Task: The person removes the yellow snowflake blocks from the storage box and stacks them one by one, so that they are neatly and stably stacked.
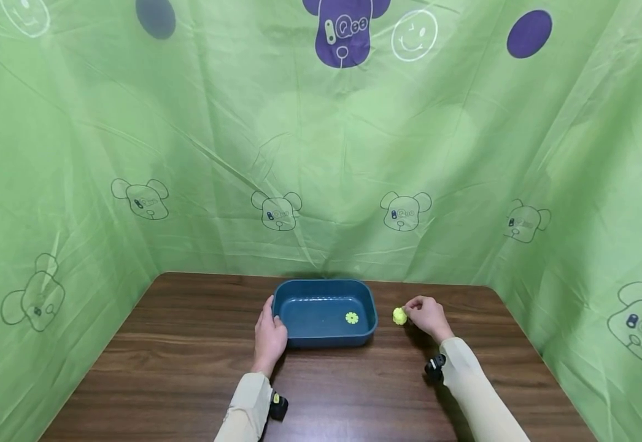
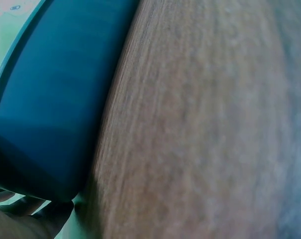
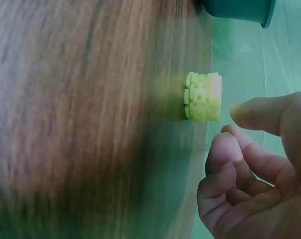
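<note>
A dark blue rectangular basin [image 1: 326, 342] stands on the table, with one yellow flower-shaped piece [image 1: 351, 317] lying flat inside. At its left end my left hand [image 1: 270, 341] rests against the outer wall, and the fingers [image 2: 56, 215] touch that end low in the left wrist view. To the basin's right, a short stack of yellow flower-shaped pieces [image 3: 204, 97] sits on the table. Right beside the stack is my right hand [image 1: 427, 316]. Its thumb [image 3: 262, 113] points towards the stack with a small gap, the other fingers bent loosely and holding nothing.
The brown wood-grain table [image 1: 188, 368] reaches back to a green printed curtain [image 1: 321, 153], which also hangs along both sides. A small black camera sits on each wrist, the left camera [image 1: 278, 406] and the right camera [image 1: 434, 367].
</note>
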A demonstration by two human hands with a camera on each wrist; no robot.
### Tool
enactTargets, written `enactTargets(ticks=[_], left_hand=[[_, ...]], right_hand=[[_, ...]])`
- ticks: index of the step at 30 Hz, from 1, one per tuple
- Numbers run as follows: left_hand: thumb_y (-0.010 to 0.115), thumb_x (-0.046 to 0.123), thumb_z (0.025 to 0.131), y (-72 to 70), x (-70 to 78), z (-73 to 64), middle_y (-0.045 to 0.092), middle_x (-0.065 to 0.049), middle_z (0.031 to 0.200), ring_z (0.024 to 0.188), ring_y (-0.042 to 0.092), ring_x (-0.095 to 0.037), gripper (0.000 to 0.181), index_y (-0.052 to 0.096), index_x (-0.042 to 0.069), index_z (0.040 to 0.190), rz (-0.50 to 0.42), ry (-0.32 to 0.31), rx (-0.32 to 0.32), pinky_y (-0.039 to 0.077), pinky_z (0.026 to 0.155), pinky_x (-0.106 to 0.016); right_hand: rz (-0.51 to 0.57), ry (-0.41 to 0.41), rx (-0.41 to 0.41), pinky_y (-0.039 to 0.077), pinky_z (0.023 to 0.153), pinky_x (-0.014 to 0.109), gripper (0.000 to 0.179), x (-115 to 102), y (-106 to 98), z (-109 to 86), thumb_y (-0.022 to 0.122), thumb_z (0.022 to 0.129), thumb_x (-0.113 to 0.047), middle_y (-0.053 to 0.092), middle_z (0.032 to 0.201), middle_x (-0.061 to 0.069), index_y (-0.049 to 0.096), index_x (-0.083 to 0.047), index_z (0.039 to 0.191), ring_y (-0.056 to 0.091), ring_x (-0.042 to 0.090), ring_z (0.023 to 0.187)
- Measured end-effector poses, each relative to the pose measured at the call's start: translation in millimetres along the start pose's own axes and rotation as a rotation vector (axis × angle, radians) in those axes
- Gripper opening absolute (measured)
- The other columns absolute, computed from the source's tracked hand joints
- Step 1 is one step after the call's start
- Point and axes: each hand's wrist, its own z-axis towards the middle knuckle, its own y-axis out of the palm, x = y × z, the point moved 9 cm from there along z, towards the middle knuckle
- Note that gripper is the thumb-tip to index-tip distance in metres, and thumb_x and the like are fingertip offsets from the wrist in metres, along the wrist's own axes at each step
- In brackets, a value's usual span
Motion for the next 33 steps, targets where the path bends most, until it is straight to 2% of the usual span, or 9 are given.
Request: enactTargets(ticks=[10,13,15,18,20,22,27,30,33], left_hand=[[0.046,0.002,0.100,-1.5,8.2,0.6,0.048,-0.027,0.150,0.139,0.046,-0.045,0.055,0.039,0.006,0.154,0.002,0.026,0.014,0.038,0.115,-0.058],[0.046,0.002,0.100,-1.7,8.3,-0.9,0.048,-0.026,0.150,0.139,0.046,-0.044,0.055,0.040,0.007,0.154,0.001,0.021,0.012,0.038,0.115,-0.058],[0.046,0.001,0.099,-2.4,8.7,-1.3,0.049,-0.027,0.149,0.138,0.047,-0.045,0.055,0.041,0.006,0.154,-0.002,0.031,0.021,0.039,0.114,-0.059],[0.047,0.001,0.099,-2.3,6.7,-1.2,0.049,-0.027,0.149,0.138,0.047,-0.045,0.055,0.041,0.007,0.154,0.004,0.031,0.025,0.039,0.113,-0.058],[0.046,0.001,0.100,-2.3,4.2,-0.9,0.049,-0.026,0.149,0.138,0.047,-0.044,0.055,0.040,0.007,0.154,0.014,0.023,0.025,0.039,0.114,-0.058],[0.045,0.003,0.101,-1.8,1.7,-0.7,0.048,-0.025,0.151,0.139,0.046,-0.043,0.055,0.039,0.009,0.155,0.022,0.003,0.014,0.039,0.115,-0.058],[0.044,0.003,0.101,-0.5,4.0,1.1,0.044,-0.024,0.154,0.141,0.043,-0.043,0.056,0.037,0.007,0.156,0.018,0.007,-0.017,0.037,0.116,-0.058],[0.043,0.004,0.101,0.7,4.4,1.7,0.042,-0.023,0.156,0.143,0.042,-0.042,0.056,0.036,0.007,0.156,0.019,0.001,-0.037,0.036,0.117,-0.057],[0.043,0.004,0.101,0.8,3.1,1.2,0.041,-0.022,0.157,0.143,0.042,-0.041,0.056,0.035,0.008,0.157,0.021,-0.013,-0.045,0.036,0.117,-0.057]], right_hand=[[0.003,0.030,-0.041,0.049,0.068,0.031,0.020,-0.4,3.1,-0.4,0.064,0.097,-0.023,0.071,0.093,0.009,0.072,-0.005,0.100,0.060,0.020,0.079],[0.006,0.023,-0.011,0.047,0.066,0.030,0.023,-3.3,-0.6,-2.8,0.065,0.097,-0.026,0.069,0.091,0.009,0.071,-0.004,0.102,0.059,0.020,0.077],[0.004,-0.016,0.046,0.045,0.065,0.030,0.024,-9.7,-6.5,-3.6,0.066,0.097,-0.028,0.067,0.086,0.008,0.070,-0.005,0.101,0.058,0.020,0.074],[-0.002,-0.124,0.137,0.045,0.066,0.030,0.020,-29.0,-13.8,-4.6,0.068,0.095,-0.027,0.065,0.079,0.005,0.071,-0.008,0.098,0.058,0.018,0.073],[-0.009,-0.214,0.153,0.047,0.069,0.031,0.015,-48.9,-13.6,-5.5,0.069,0.094,-0.024,0.066,0.080,0.003,0.072,-0.009,0.096,0.059,0.017,0.075],[-0.011,-0.301,0.123,0.051,0.072,0.033,0.013,-72.9,-9.1,-7.5,0.071,0.092,-0.021,0.069,0.083,0.001,0.072,-0.010,0.097,0.062,0.016,0.078],[-0.089,-0.458,-0.037,0.056,0.077,0.040,0.019,-133.0,13.2,-14.6,0.076,0.089,-0.018,0.071,0.089,0.004,0.072,-0.006,0.103,0.066,0.019,0.083],[-0.183,-0.500,-0.144,0.056,0.078,0.043,0.026,-154.3,34.5,-16.5,0.078,0.088,-0.019,0.072,0.093,0.009,0.072,-0.003,0.108,0.067,0.022,0.086],[-0.288,-0.528,-0.243,0.057,0.082,0.045,0.031,-164.1,58.8,-16.3,0.080,0.087,-0.018,0.073,0.100,0.014,0.072,0.000,0.111,0.068,0.025,0.090]])
